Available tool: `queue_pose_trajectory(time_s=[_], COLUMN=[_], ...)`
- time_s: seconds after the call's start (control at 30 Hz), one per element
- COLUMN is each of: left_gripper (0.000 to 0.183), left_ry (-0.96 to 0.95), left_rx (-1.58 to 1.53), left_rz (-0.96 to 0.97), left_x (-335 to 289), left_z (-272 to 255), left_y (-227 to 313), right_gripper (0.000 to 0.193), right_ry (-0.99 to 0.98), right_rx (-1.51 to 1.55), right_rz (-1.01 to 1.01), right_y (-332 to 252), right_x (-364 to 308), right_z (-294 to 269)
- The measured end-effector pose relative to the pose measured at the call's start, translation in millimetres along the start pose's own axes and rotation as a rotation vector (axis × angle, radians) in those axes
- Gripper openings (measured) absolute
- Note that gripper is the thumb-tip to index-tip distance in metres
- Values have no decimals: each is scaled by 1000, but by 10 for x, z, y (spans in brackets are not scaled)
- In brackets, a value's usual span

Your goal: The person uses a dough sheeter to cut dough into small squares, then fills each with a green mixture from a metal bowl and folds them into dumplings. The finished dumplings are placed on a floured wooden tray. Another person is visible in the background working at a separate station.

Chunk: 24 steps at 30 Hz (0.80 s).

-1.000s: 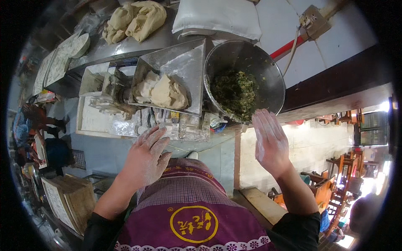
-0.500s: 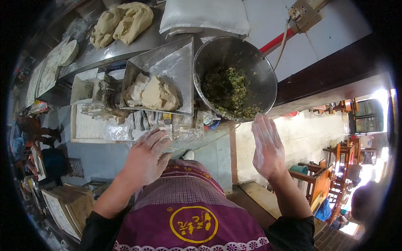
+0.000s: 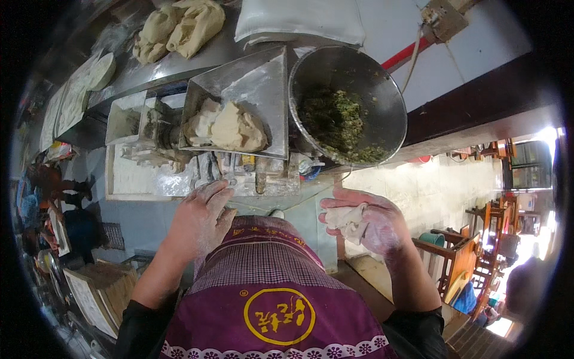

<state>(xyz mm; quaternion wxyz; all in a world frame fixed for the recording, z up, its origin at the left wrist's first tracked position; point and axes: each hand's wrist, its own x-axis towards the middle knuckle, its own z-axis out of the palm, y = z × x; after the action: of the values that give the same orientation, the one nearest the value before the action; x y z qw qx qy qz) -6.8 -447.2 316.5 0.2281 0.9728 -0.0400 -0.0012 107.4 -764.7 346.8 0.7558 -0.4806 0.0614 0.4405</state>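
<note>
Palm up, my right hand (image 3: 381, 230) holds a small pale piece of dough (image 3: 348, 221), its fingers curled around it. The hand is below the large metal bowl (image 3: 385, 110), which contains chopped green filling (image 3: 342, 122). My left hand (image 3: 200, 220), dusted with flour, hovers at the front edge of the floured work tray (image 3: 128, 182). Its fingers are loosely extended, the thumb apart, and nothing shows in it. Several tools (image 3: 236, 163) lie beyond those fingers. Left of the bowl, a metal hopper (image 3: 263, 78) holds a big lump of dough (image 3: 238, 127).
Two large dough lumps (image 3: 194, 30) lie on the steel counter at the back left. A white sack (image 3: 299, 21) rests behind the bowl. Wooden furniture (image 3: 457, 257) stands at the right. At the lower left is a stack of boards (image 3: 98, 287).
My right hand has turned from edge-on to palm up and come down from the bowl's rim, bringing the dough into sight. My left hand has shifted slightly left. The view has moved a little.
</note>
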Motion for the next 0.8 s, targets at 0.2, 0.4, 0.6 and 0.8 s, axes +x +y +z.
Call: queue_pose_trajectory(time_s=[0.2, 0.4, 0.6, 0.8], left_gripper=[34, 38, 37, 37], left_ry=[-9, 5, 24, 0], left_rx=[-28, -34, -54, -77], left_rz=[-111, -155, -212, -301], left_x=[-168, -279, -421, -549], left_z=[-44, -104, -109, -184], left_y=[-97, -215, -382, -556], right_gripper=[43, 47, 48, 54], right_ry=[49, -43, -103, -200], right_rx=[55, -23, 118, -43], right_rz=[294, 316, 318, 215], right_y=[262, 212, 211, 261], right_x=[269, 477, 683, 862], right_z=[89, 417, 590, 845])
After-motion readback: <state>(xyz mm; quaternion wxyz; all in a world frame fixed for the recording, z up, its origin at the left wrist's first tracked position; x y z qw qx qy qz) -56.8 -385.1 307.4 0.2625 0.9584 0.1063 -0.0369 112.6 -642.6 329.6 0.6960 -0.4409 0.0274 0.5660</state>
